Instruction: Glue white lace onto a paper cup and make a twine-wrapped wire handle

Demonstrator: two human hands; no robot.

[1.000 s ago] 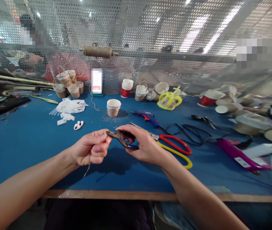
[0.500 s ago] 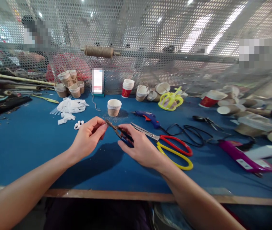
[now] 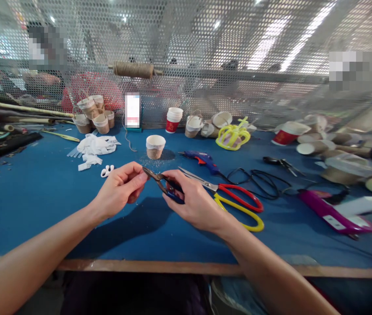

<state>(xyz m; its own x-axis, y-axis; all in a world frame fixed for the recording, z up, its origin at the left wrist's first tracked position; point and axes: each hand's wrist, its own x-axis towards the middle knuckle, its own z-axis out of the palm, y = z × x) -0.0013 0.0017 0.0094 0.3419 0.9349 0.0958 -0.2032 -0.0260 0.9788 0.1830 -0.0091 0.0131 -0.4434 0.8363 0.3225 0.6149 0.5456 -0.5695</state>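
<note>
My right hand (image 3: 194,199) is wrapped round the dark blue handles of a pair of pliers (image 3: 155,176), whose jaws point up and to the left. The jaw tips meet the pinched thumb and finger of my left hand (image 3: 122,188); whatever those fingers hold is too small to make out. Just beyond the hands a small paper cup (image 3: 155,152), brown below with a white rim, stands upright on the blue table (image 3: 41,192). Beside my right hand lie large scissors (image 3: 238,197) with one red and one yellow handle.
A blue glue gun (image 3: 202,158) and its black cord lie right of the cup. White fabric (image 3: 96,144) lies to the left. Wrapped cups (image 3: 87,107), a phone (image 3: 132,111) and red cups (image 3: 173,122) line the mesh (image 3: 186,52). A purple tool (image 3: 337,214) lies far right.
The handles of the pliers look a little further apart now. Both hands stay in almost the same place, and the objects on the table have not moved.
</note>
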